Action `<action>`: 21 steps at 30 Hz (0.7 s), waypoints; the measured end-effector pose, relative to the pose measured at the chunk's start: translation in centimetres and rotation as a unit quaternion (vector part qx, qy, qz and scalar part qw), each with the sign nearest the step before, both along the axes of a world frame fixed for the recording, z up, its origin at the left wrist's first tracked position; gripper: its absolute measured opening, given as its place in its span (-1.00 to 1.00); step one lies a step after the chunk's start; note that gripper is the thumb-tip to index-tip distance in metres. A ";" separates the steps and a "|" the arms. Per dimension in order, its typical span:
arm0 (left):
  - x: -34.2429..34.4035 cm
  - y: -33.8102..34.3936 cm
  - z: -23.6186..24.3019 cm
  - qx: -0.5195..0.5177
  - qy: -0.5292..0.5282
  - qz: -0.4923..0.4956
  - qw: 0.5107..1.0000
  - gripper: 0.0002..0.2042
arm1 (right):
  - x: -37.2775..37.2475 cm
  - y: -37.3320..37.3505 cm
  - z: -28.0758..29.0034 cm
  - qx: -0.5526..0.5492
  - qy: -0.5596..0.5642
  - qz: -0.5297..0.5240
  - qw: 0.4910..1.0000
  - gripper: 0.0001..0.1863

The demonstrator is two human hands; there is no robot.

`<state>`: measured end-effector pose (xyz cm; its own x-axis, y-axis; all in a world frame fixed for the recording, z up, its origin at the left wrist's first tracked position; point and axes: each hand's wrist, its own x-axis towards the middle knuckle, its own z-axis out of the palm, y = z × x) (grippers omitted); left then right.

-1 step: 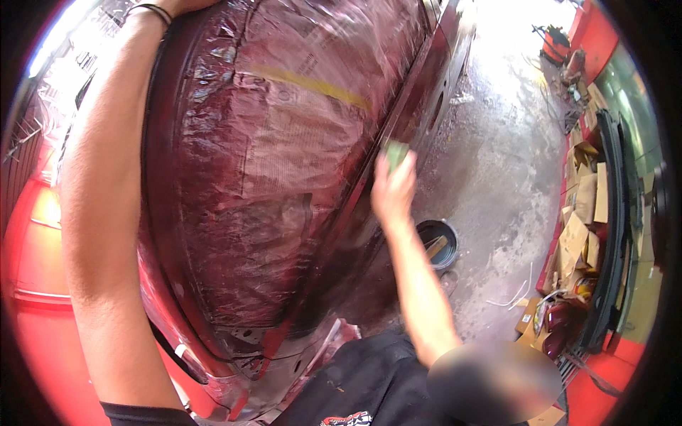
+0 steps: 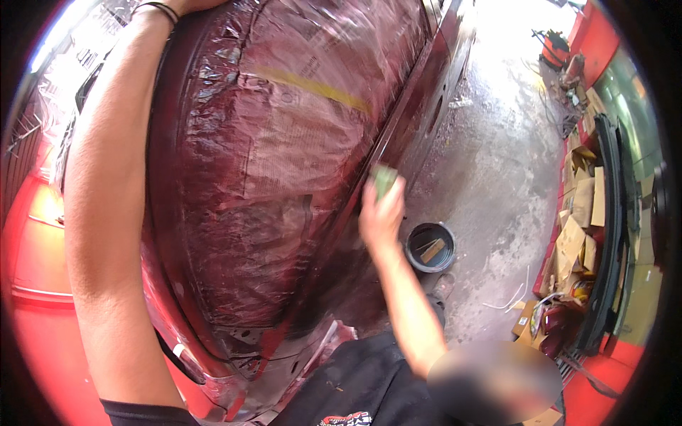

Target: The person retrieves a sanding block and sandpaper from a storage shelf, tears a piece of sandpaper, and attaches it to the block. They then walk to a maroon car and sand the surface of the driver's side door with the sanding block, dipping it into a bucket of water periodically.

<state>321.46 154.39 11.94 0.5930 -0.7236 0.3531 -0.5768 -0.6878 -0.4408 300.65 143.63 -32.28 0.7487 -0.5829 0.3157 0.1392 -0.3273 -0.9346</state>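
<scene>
A dark red car body has an opening covered in wrinkled, paint-dusted masking sheet with a yellow strip. My right hand is closed on a green pad, against the painted edge strip along the covering's right side. At the top left, my left hand rests near the upper edge of the bodywork, mostly cut off by the frame, so its fingers are hidden. A dark bucket with a piece of wood inside stands on the floor just right of my right forearm.
Red bodywork lies at the far left. The concrete floor runs along the right. Cardboard boxes, long black trim pieces, white cords and a red machine line the right wall.
My right hand with the green pad has moved down and left along the edge strip, uncovering more of the bucket. My left arm has shifted only slightly.
</scene>
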 end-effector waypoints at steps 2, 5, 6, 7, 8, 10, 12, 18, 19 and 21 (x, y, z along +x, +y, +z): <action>-0.8 0.2 0.7 0.016 -0.028 -0.003 0.999 -0.23 | -5.9 4.1 -0.5 0.019 -0.013 0.031 0.999 -0.56; -1.0 0.1 0.7 0.010 -0.023 -0.007 1.000 -0.24 | -3.4 2.7 -0.5 -0.004 -0.015 0.018 1.000 -0.53; -1.2 -0.5 0.9 0.015 -0.029 -0.012 0.999 -0.23 | -0.1 0.4 -0.2 0.012 0.000 -0.005 1.000 -0.53; -1.3 -0.8 1.1 0.018 -0.034 -0.019 0.999 -0.23 | 3.2 -2.6 0.5 0.024 0.030 -0.023 0.999 -0.55; 0.8 -0.1 1.4 0.029 -0.051 -0.066 0.996 -0.23 | 6.4 -5.0 1.0 -0.001 0.054 -0.052 0.997 -0.55; 2.2 0.4 1.2 0.023 -0.046 -0.078 0.996 -0.23 | 10.4 -8.1 2.3 0.002 0.153 -0.078 0.985 -0.43; 1.0 0.4 0.9 0.006 -0.033 -0.066 0.997 -0.25 | 10.2 -8.1 2.6 -0.014 0.182 -0.065 0.981 -0.42; 0.9 1.5 0.7 -0.021 0.010 -0.014 1.000 -0.25 | -0.1 2.9 4.0 -0.134 0.190 -0.075 0.970 -0.44; 0.8 1.4 0.7 -0.027 0.010 -0.012 1.000 -0.25 | -1.3 4.1 4.2 -0.135 0.210 -0.077 0.965 -0.46; 1.0 1.7 0.8 -0.014 0.001 0.014 1.000 -0.26 | -1.3 5.2 6.5 -0.101 0.251 -0.066 0.960 -0.47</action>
